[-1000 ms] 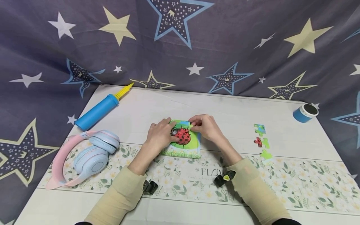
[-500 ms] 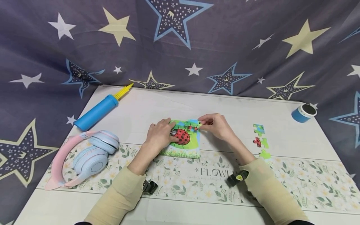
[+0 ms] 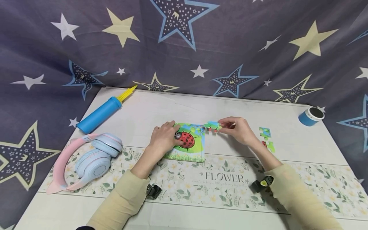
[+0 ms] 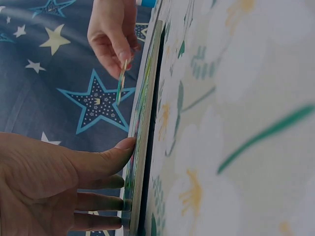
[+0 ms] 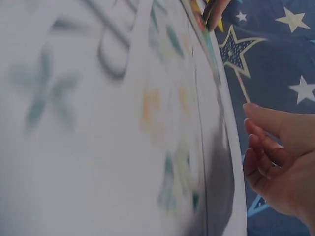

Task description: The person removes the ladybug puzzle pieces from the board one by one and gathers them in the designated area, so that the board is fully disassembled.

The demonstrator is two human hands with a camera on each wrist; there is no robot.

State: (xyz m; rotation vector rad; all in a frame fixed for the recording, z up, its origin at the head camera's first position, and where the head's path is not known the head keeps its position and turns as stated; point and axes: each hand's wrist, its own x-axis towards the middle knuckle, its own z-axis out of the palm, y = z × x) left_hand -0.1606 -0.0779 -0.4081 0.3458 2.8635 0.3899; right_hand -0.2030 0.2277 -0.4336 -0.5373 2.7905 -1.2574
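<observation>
A square ladybug jigsaw puzzle (image 3: 192,150) lies flat on the table in the head view. My left hand (image 3: 163,138) rests on its left side, with the thumb reaching over the ladybug; in the left wrist view, the straight fingers (image 4: 101,201) press on the puzzle's surface. Just beyond the puzzle's upper right corner, my right hand (image 3: 236,130) pinches a puzzle piece (image 3: 212,126) coloured blue, green and red. This piece (image 4: 121,83) appears edge-on in the left wrist view, raised above the table. Loose puzzle pieces (image 3: 265,132) lie farther right, some partly behind the right forearm.
Pink and blue headphones (image 3: 97,166) lie at the left, below a blue hand pump (image 3: 99,115) with a yellow nozzle. Near the right back edge stands a small blue and white jar (image 3: 311,116) with a dark top. A star-patterned curtain (image 3: 184,57) hangs behind the table.
My right hand has lifted the puzzle piece off the puzzle and moved right with it, beyond the puzzle's edge. The left hand has stayed in place.
</observation>
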